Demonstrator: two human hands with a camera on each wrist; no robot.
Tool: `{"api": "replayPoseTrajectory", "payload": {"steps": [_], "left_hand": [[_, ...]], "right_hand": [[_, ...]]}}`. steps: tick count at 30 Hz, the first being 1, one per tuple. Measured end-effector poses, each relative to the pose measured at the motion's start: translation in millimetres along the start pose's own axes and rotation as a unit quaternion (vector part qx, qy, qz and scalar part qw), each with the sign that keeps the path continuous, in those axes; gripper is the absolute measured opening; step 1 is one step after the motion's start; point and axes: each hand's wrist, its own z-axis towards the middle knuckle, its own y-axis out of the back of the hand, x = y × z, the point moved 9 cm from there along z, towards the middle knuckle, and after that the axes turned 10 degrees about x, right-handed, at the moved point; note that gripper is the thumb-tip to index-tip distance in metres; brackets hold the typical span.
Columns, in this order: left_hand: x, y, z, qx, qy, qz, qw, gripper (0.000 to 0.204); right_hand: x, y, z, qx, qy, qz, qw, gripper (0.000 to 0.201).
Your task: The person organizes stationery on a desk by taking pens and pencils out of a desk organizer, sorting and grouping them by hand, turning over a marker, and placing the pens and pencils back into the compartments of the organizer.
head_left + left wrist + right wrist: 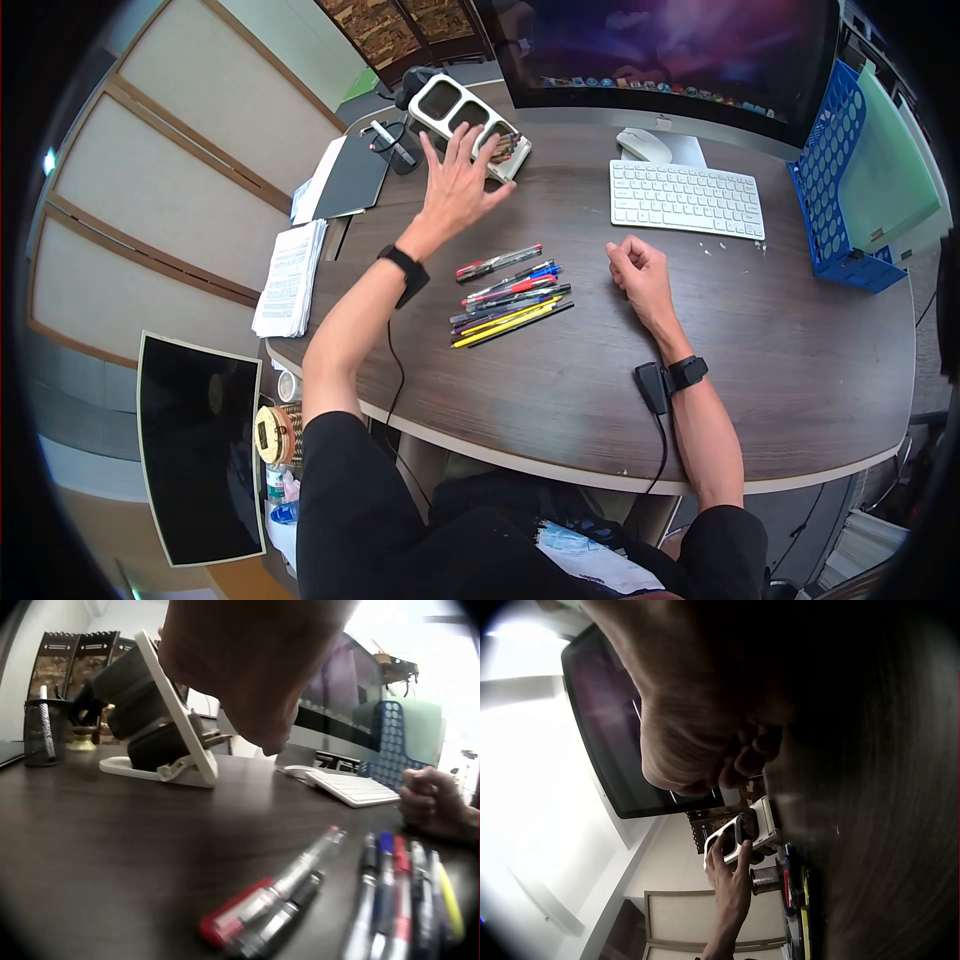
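My left hand reaches over a white pen organizer with three dark compartments, its fingers spread and overlapping the frame in the head view. The organizer leans back on its stand in the left wrist view, and several pencils stick out of its nearest compartment. On the desk below lies a row of pens, with red, blue and black ones and yellow pencils at the near end. A pair of clear pens sits slightly apart. To their right my right hand rests on the desk with curled fingers, no object showing in it.
A keyboard and mouse lie before the monitor. A blue file holder stands at the right. Left are a mesh pen cup, a dark folder and stacked papers. Cables run from both wrists.
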Motion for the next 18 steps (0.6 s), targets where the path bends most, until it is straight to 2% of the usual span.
{"api": "replayPoseTrajectory", "payload": {"steps": [1, 7, 9, 14, 18], "left_hand": [[4, 0, 11, -0.025, 0.002, 0.026, 0.999, 0.087], [7, -33, 56, -0.005, -0.006, 0.093, 0.996, 0.081], [10, -42, 63, 0.001, 0.013, 0.103, 0.995, 0.079], [10, -46, 66, -0.025, 0.042, 0.098, 0.994, 0.056], [6, -49, 68, -0.036, 0.055, 0.085, 0.994, 0.056]], "right_hand": [[0, 1, 0, 0.000, -0.002, -0.001, 1.000, 0.037], [-3, 1, 1, 0.002, -0.002, 0.006, 1.000, 0.037], [-3, 2, 1, -0.001, -0.004, 0.003, 1.000, 0.037], [-6, 1, 2, 0.002, -0.002, 0.010, 1.000, 0.037], [-7, 2, 3, 0.007, 0.006, 0.002, 1.000, 0.036]]}}
